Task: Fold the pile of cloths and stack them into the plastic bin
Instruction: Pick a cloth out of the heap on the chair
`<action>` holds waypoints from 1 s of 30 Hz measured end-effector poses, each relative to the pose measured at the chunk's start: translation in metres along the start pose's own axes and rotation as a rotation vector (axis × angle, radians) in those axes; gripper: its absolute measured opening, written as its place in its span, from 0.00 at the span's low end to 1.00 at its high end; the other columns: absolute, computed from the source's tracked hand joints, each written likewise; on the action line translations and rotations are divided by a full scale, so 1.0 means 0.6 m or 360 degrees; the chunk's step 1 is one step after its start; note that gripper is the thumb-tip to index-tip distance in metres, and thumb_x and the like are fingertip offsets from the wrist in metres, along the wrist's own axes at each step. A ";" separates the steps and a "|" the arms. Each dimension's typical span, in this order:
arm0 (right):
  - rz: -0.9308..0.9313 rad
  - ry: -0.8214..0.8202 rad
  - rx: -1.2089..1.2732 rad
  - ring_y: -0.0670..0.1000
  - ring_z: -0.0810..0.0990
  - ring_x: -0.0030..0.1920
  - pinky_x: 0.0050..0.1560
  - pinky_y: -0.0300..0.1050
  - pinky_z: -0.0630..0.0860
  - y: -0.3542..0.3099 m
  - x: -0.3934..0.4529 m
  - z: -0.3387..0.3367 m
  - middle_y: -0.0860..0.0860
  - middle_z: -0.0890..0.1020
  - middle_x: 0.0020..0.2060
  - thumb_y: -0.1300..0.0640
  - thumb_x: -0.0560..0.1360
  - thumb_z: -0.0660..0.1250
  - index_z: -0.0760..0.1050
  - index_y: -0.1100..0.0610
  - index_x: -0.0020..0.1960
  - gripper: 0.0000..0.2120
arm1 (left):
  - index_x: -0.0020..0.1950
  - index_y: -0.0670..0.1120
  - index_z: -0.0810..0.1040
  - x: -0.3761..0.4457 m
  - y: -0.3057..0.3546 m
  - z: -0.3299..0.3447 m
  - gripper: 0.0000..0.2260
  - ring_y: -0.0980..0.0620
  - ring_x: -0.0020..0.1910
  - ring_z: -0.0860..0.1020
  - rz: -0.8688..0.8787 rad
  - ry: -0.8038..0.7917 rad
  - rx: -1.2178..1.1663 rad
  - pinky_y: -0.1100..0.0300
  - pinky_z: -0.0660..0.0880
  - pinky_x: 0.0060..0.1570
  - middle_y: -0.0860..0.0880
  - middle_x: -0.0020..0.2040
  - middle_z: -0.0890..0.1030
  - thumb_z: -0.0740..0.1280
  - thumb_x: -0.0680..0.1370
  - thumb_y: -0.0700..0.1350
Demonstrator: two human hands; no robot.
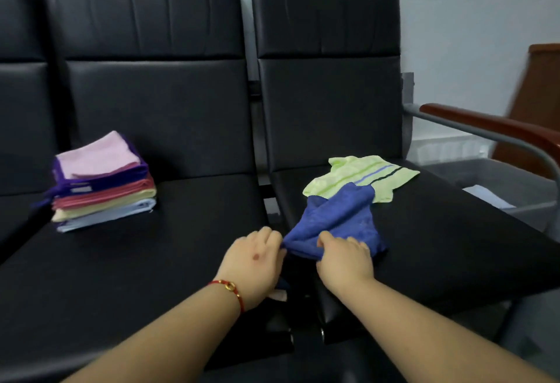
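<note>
A crumpled blue cloth (336, 222) lies on the right black seat, near its front left corner. My left hand (254, 261) pinches its near left edge, and my right hand (345, 257) grips the near edge beside it. Behind the blue cloth, partly under it, lies a light green cloth (360, 175) with blue and dark stripes. A stack of folded cloths (103, 182), pink on top, then purple, red, yellow and pale blue, sits on the left seat. A grey plastic bin (503, 182) stands on the floor to the right of the seats, with something pale inside.
The black padded seats (181, 231) are joined in a row with tall backrests. A wooden armrest on a grey metal frame (491, 128) runs along the right seat's edge, between it and the bin. A brown wooden piece of furniture (539, 94) stands at the far right.
</note>
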State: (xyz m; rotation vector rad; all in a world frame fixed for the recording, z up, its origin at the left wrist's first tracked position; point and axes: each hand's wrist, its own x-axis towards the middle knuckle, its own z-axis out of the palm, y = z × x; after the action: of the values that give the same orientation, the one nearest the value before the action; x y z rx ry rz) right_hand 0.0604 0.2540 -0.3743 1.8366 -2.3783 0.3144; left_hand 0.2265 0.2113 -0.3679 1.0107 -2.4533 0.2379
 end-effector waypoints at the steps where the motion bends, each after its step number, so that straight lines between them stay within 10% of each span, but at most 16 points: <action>1: -0.0087 -0.0143 0.0095 0.56 0.74 0.60 0.55 0.46 0.66 -0.030 -0.001 -0.003 0.52 0.79 0.57 0.57 0.77 0.59 0.70 0.51 0.58 0.10 | 0.41 0.47 0.74 -0.020 -0.020 -0.021 0.14 0.47 0.34 0.78 -0.0134 -0.0038 -0.0091 0.58 0.72 0.33 0.50 0.37 0.77 0.53 0.76 0.52; 11: -0.0803 -0.0408 0.0737 0.55 0.76 0.45 0.46 0.50 0.73 -0.236 -0.091 0.004 0.51 0.75 0.41 0.55 0.76 0.62 0.74 0.56 0.43 0.06 | 0.49 0.53 0.74 -0.235 -0.243 -0.152 0.03 0.50 0.51 0.77 -0.1013 -0.0207 -0.0463 0.62 0.67 0.46 0.51 0.48 0.80 0.61 0.80 0.47; 24: -0.0015 -0.0292 0.1331 0.50 0.69 0.33 0.34 0.44 0.63 -0.221 -0.013 -0.008 0.53 0.73 0.31 0.58 0.75 0.65 0.71 0.58 0.36 0.10 | 0.43 0.53 0.75 -0.294 -0.269 -0.204 0.05 0.54 0.41 0.75 -0.1156 0.0067 -0.0438 0.65 0.64 0.38 0.53 0.40 0.78 0.67 0.76 0.43; 30: -0.0066 -0.0351 0.1537 0.50 0.77 0.41 0.42 0.43 0.73 -0.203 -0.023 -0.028 0.53 0.81 0.40 0.62 0.76 0.65 0.80 0.60 0.47 0.05 | 0.42 0.47 0.79 -0.289 -0.260 -0.217 0.07 0.53 0.38 0.77 -0.1471 0.0299 -0.1472 0.68 0.74 0.28 0.47 0.39 0.81 0.67 0.74 0.35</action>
State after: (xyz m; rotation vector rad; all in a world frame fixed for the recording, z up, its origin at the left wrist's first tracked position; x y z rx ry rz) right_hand 0.1814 0.2416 -0.3501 2.3321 -2.5273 1.5465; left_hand 0.4897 0.2503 -0.3420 1.3934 -1.3903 -0.9477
